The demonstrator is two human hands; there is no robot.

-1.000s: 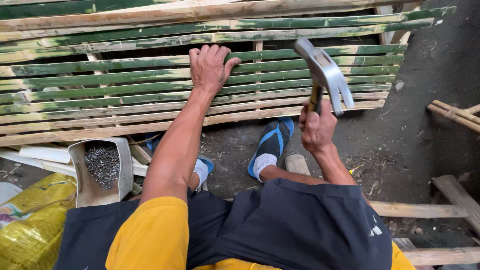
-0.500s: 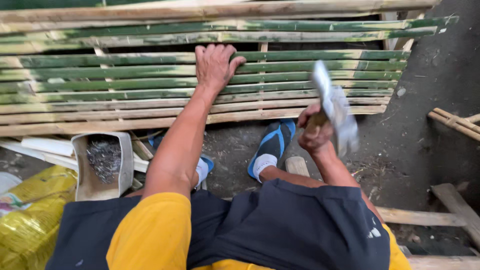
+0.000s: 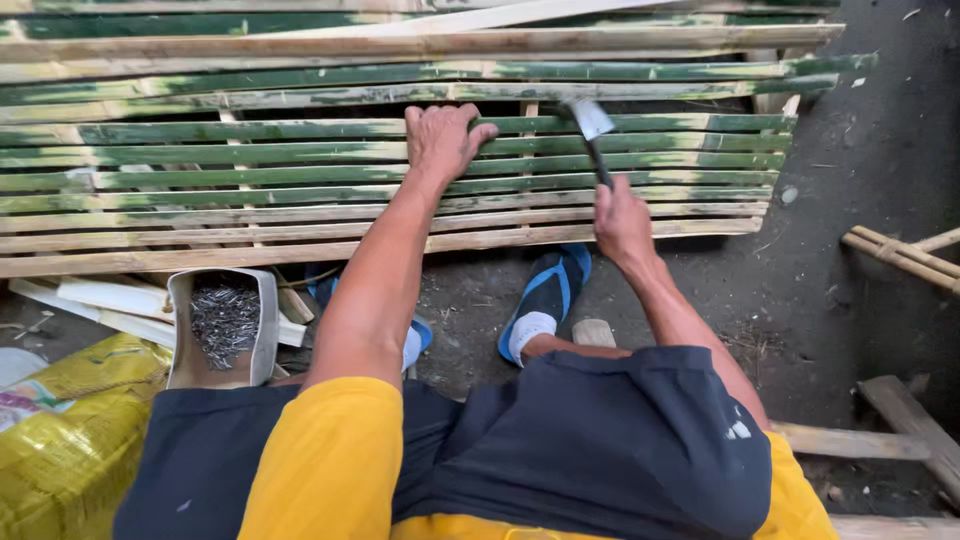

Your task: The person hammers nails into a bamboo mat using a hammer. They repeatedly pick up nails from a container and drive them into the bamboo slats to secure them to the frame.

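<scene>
Yellow sack (image 3: 70, 450): seen at the lower left on the ground, crinkled plastic with a patch of coloured print on its upper face.
Nail container (image 3: 222, 330): a pale open box just right of the sack, filled with dark nails (lying below the panel's near edge).
Left hand (image 3: 440, 140): laid flat, fingers spread, pressed on the green slats of the bamboo panel (image 3: 200, 170).
Right hand (image 3: 620, 220): clenched around the dark handle of a hammer (image 3: 592, 125).
Hammer: its metal head is held at a slat just right of the left hand's fingertips; contact cannot be told.
Sandal (image 3: 545, 300): blue, between the knees.
</scene>
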